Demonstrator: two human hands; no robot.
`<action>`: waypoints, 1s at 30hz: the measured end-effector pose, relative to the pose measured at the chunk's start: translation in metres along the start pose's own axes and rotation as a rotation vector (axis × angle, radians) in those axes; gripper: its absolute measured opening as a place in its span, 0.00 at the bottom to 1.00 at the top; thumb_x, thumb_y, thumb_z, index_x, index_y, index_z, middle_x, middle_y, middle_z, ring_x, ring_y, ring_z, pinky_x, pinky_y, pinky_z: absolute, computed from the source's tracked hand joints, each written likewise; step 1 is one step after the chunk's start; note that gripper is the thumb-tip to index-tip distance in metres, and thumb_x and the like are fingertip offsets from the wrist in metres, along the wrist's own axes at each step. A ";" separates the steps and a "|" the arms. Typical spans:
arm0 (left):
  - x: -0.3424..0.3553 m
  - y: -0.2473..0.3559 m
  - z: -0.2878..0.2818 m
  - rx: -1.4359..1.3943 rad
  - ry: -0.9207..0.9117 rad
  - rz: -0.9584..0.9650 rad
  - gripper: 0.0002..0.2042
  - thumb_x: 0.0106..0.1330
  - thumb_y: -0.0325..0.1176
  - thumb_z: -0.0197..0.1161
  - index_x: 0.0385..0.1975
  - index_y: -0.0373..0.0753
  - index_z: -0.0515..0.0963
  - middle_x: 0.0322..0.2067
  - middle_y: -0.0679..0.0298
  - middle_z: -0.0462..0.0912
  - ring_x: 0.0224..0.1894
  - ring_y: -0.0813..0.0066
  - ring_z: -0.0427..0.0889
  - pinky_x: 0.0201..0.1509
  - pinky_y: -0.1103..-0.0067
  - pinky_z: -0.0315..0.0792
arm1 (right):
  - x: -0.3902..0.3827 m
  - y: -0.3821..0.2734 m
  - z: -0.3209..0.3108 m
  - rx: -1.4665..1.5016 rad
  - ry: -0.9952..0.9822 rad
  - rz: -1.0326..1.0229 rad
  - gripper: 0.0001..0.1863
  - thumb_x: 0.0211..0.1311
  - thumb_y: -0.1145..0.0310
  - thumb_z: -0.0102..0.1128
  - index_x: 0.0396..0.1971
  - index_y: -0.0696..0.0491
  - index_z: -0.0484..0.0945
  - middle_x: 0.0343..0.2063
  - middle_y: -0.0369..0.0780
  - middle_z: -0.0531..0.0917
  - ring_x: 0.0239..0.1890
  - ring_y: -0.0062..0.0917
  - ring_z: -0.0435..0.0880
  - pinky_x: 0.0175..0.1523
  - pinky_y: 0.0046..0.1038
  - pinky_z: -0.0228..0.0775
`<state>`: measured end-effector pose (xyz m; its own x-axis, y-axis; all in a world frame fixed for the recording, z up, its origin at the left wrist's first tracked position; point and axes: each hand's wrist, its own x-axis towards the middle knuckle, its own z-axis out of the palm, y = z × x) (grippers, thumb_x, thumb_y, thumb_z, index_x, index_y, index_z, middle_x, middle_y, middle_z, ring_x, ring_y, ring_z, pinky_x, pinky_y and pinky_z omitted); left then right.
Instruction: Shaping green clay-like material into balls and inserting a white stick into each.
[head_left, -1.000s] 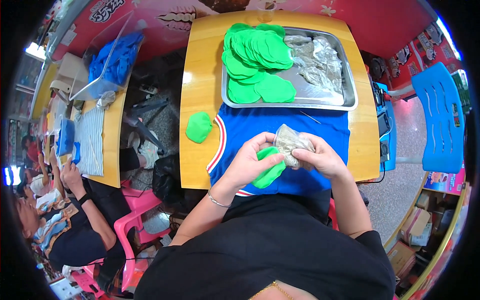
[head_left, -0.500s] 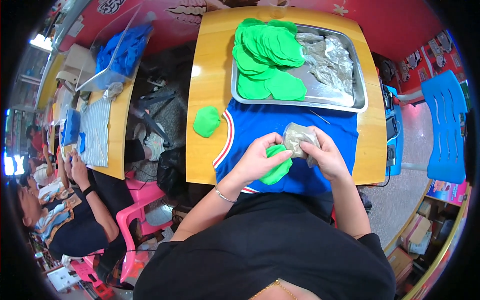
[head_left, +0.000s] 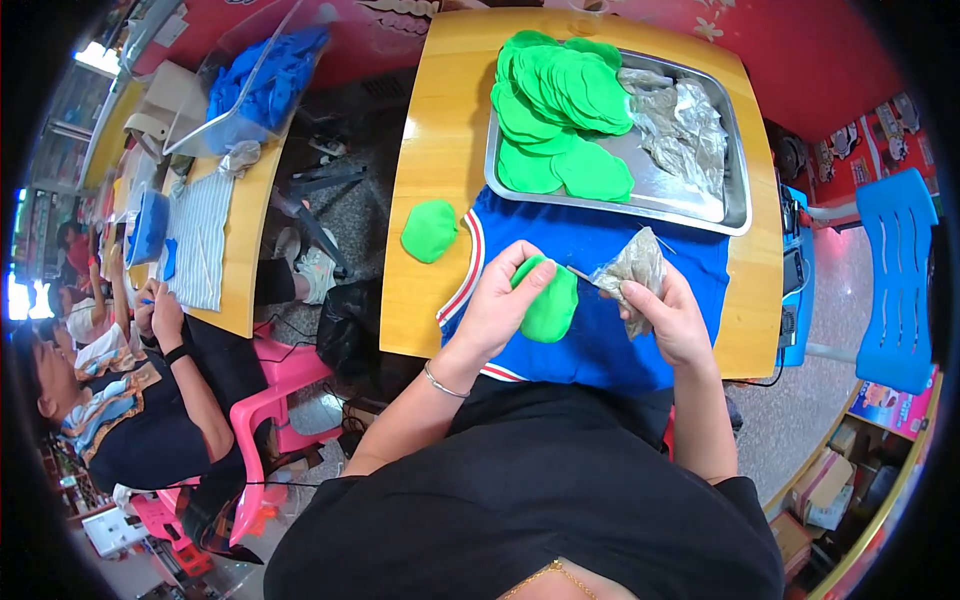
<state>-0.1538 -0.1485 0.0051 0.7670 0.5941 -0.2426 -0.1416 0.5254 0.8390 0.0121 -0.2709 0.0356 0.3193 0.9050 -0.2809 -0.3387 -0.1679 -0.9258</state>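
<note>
My left hand [head_left: 496, 310] pinches a flat, rounded green piece [head_left: 551, 308], maybe cloth or foam, between thumb and fingers. To its right, my right hand [head_left: 676, 318] grips a crumpled, greyish clear plastic bag [head_left: 638, 268]. A thin dark strip or stick [head_left: 580, 273] shows between the two hands; which hand it belongs to, I cannot tell. Both hands are above a blue garment [head_left: 610, 345] with red-and-white trim. Another green piece [head_left: 430, 231] lies on the table to the left of the garment.
Beyond the garment, a metal tray [head_left: 640, 210] holds a heap of green pieces [head_left: 565, 100] and crumpled plastic bags [head_left: 690, 140]. All this rests on a wooden table [head_left: 440, 120]. A blue chair [head_left: 895, 280] stands at right. At left, a person [head_left: 160, 430] works at another table.
My hands have drawn apart. The plastic bag has come away from the green piece toward the right and now hangs more upright in my right hand. The whole view has shifted slightly.
</note>
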 end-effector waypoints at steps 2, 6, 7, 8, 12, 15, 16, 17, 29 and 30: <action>0.002 -0.001 -0.001 0.035 0.009 0.088 0.06 0.65 0.32 0.56 0.29 0.38 0.69 0.25 0.71 0.74 0.28 0.89 0.71 0.33 0.88 0.67 | -0.001 0.001 -0.001 -0.016 0.010 -0.009 0.10 0.57 0.69 0.58 0.37 0.56 0.72 0.29 0.35 0.79 0.25 0.12 0.72 0.29 0.15 0.64; 0.001 0.003 0.005 0.024 0.011 0.070 0.05 0.65 0.31 0.56 0.30 0.36 0.72 0.27 0.71 0.75 0.30 0.89 0.71 0.35 0.88 0.67 | -0.003 0.000 0.006 -0.084 0.093 -0.072 0.09 0.54 0.70 0.61 0.34 0.56 0.74 0.26 0.32 0.77 0.24 0.10 0.71 0.28 0.15 0.63; 0.001 0.003 0.006 0.052 0.016 0.116 0.05 0.63 0.30 0.58 0.30 0.35 0.74 0.28 0.70 0.75 0.31 0.88 0.71 0.36 0.88 0.67 | -0.003 -0.001 0.009 -0.085 0.093 -0.071 0.09 0.54 0.70 0.61 0.34 0.56 0.74 0.26 0.32 0.77 0.24 0.10 0.71 0.28 0.15 0.63; 0.001 0.003 0.008 0.079 0.022 0.163 0.05 0.62 0.29 0.59 0.29 0.34 0.76 0.29 0.69 0.75 0.32 0.87 0.72 0.36 0.87 0.66 | -0.003 -0.003 0.011 -0.096 0.109 -0.078 0.09 0.54 0.70 0.61 0.34 0.56 0.75 0.26 0.31 0.77 0.24 0.10 0.71 0.28 0.15 0.63; 0.000 0.001 0.010 0.216 0.059 0.265 0.03 0.60 0.26 0.60 0.28 0.33 0.76 0.31 0.68 0.73 0.34 0.84 0.71 0.39 0.87 0.65 | -0.005 -0.010 0.019 -0.138 0.116 -0.039 0.08 0.53 0.69 0.62 0.31 0.54 0.74 0.23 0.30 0.76 0.22 0.09 0.70 0.26 0.13 0.60; 0.001 0.000 0.015 0.228 0.060 0.298 0.03 0.59 0.25 0.61 0.26 0.33 0.77 0.31 0.67 0.73 0.33 0.84 0.70 0.38 0.87 0.64 | -0.004 -0.003 0.018 -0.135 0.084 -0.082 0.10 0.53 0.71 0.61 0.35 0.56 0.75 0.29 0.31 0.77 0.27 0.11 0.72 0.31 0.15 0.64; 0.000 -0.002 0.016 0.237 0.045 0.302 0.03 0.59 0.25 0.61 0.26 0.33 0.77 0.31 0.68 0.72 0.33 0.84 0.70 0.38 0.87 0.64 | -0.004 0.000 0.015 -0.147 0.063 -0.029 0.10 0.53 0.73 0.60 0.36 0.57 0.74 0.30 0.32 0.77 0.30 0.11 0.72 0.35 0.16 0.65; -0.001 -0.004 0.018 0.247 0.030 0.305 0.03 0.59 0.25 0.61 0.26 0.33 0.77 0.30 0.68 0.72 0.33 0.85 0.70 0.38 0.87 0.64 | -0.003 0.002 0.015 -0.149 0.065 -0.032 0.10 0.53 0.73 0.60 0.36 0.57 0.74 0.30 0.32 0.77 0.30 0.11 0.72 0.35 0.16 0.65; 0.001 -0.009 0.037 -0.223 0.095 0.081 0.06 0.62 0.30 0.59 0.24 0.37 0.75 0.23 0.72 0.74 0.27 0.88 0.71 0.32 0.87 0.66 | -0.006 -0.001 0.011 0.014 -0.047 0.043 0.08 0.58 0.71 0.57 0.35 0.57 0.76 0.26 0.28 0.75 0.26 0.09 0.69 0.30 0.15 0.62; 0.002 -0.010 0.037 -0.202 0.092 0.102 0.06 0.62 0.30 0.59 0.24 0.37 0.75 0.23 0.72 0.74 0.27 0.88 0.70 0.32 0.87 0.66 | -0.005 0.001 0.010 0.013 -0.046 0.044 0.08 0.58 0.71 0.57 0.35 0.57 0.76 0.26 0.28 0.75 0.26 0.09 0.69 0.30 0.15 0.62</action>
<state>-0.1283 -0.1749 0.0143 0.6832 0.6985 -0.2129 -0.3445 0.5654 0.7494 0.0008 -0.2720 0.0386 0.2628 0.9139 -0.3094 -0.3630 -0.2034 -0.9093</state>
